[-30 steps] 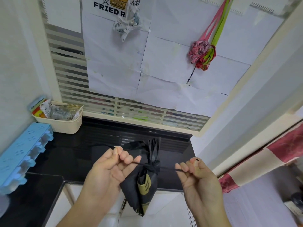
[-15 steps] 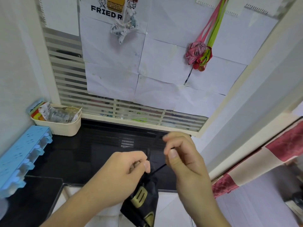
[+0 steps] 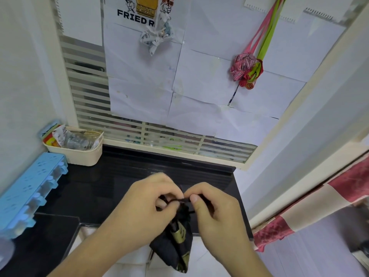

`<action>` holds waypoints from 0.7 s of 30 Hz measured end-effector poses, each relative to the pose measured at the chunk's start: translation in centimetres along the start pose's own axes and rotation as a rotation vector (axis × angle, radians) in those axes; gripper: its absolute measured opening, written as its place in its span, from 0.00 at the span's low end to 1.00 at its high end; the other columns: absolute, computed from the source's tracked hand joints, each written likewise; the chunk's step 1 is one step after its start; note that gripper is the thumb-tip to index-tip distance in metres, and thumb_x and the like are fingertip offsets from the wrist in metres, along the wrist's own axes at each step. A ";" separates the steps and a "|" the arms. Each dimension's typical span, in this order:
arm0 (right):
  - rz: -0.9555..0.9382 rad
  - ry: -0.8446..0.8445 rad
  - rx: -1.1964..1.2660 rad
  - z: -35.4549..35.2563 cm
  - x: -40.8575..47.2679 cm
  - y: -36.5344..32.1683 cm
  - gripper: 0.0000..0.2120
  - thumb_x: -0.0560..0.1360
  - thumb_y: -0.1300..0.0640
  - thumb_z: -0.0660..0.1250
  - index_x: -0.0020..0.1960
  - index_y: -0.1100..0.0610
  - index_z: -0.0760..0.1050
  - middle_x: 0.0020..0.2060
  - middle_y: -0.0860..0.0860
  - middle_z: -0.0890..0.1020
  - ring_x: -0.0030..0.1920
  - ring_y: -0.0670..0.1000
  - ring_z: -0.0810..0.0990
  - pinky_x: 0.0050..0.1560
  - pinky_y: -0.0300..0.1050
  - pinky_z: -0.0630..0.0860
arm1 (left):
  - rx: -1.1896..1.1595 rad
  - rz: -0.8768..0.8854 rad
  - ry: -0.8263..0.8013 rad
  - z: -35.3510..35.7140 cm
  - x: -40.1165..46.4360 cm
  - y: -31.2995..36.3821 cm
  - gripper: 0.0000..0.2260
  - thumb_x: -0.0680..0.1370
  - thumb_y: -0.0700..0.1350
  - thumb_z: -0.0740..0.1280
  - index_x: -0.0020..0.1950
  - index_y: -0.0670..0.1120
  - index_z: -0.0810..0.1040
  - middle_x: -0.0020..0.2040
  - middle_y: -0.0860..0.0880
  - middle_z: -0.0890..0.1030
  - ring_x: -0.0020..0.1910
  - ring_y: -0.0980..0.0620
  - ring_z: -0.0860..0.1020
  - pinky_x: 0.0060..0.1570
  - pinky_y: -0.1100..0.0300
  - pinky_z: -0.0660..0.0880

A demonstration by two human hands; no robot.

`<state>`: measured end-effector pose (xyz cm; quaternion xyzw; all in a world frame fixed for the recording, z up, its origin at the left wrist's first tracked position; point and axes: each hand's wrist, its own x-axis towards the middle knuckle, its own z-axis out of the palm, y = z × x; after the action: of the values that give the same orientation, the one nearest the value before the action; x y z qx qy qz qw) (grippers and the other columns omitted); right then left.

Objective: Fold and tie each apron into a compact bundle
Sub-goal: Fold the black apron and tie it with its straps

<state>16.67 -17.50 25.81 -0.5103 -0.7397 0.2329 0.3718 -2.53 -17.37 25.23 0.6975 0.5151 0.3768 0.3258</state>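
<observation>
- The left hand (image 3: pixel 143 208) and right hand (image 3: pixel 215 212) sit knuckle to knuckle, fingers curled in tight, each pinching the thin black tie string (image 3: pixel 176 200) at the neck of the bundle.
- A second ago those hands were drawn well apart with the string stretched taut between them; half a second ago the right hand was lifted above the left. Now both have closed back in over the knot — this reads as a second pass of the tie, not the first cinch.
- The black apron bundle (image 3: pixel 175 242) hangs below the fingers, gathered at the top and already compact, its gold print showing; it is held in the air in front of the edge of the dark counter (image 3: pixel 99 186), not resting on it.
- The knot itself is hidden between the thumbs, so I cannot tell whether it is a bow or a plain knot.
- My judgement: this apron is nearly done — one more pull should lock it.
- Farther out: a cream basket (image 3: pixel 79 154) of packets and a blue rack (image 3: pixel 30 188) at the left, and two tied bundles on the papered window — a pink and green one (image 3: pixel 246 71) and a white one (image 3: pixel 154 37).
</observation>
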 end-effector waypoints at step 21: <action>0.399 -0.200 0.755 0.7 0.3 -2.0 0.07 0.80 0.73 0.63 0.43 0.69 0.74 0.29 0.61 0.78 0.28 0.48 0.75 0.33 0.33 0.70 | -0.615 -0.222 0.291 2.0 -0.4 0.9 0.08 0.77 0.39 0.74 0.42 0.51 0.88 0.31 0.42 0.82 0.26 0.50 0.75 0.28 0.60 0.73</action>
<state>14.89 -17.90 26.96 -0.4467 -0.5220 0.6025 0.4063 -0.46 -18.09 24.90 0.4458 0.4910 0.5719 0.4828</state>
